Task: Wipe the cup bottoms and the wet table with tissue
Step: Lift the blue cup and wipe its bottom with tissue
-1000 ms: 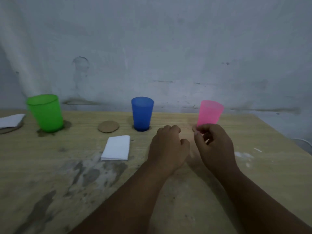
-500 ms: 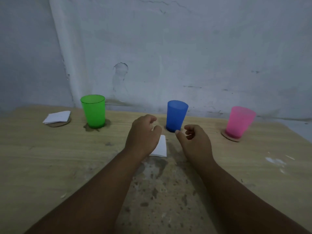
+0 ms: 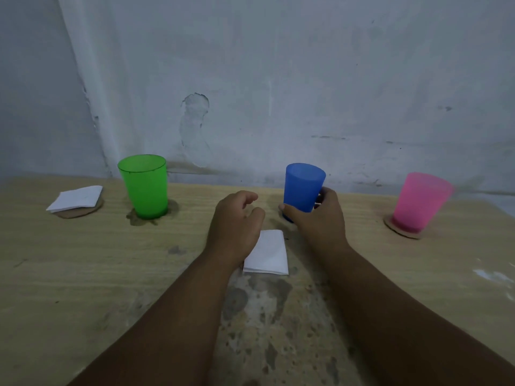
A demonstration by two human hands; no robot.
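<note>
Right hand [image 3: 315, 224] has just gripped the blue cup [image 3: 305, 185]; left hand [image 3: 237, 227], loosely curled and empty, hovers over the tissue [image 3: 271, 254], bottom-wipe likely next.

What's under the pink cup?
A round cardboard coaster. Its rim shows in front and to the left of the base of the pink cup, which stands upright on it. The cup covers the coaster's middle, so any wetness there cannot be seen.

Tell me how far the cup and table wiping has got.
Looks done: pink cup sits on a coaster. In hand: right hand grips the blue cup; left hand is over the folded tissue. Left: green cup stands in a wet ring, table has damp patches.
</note>
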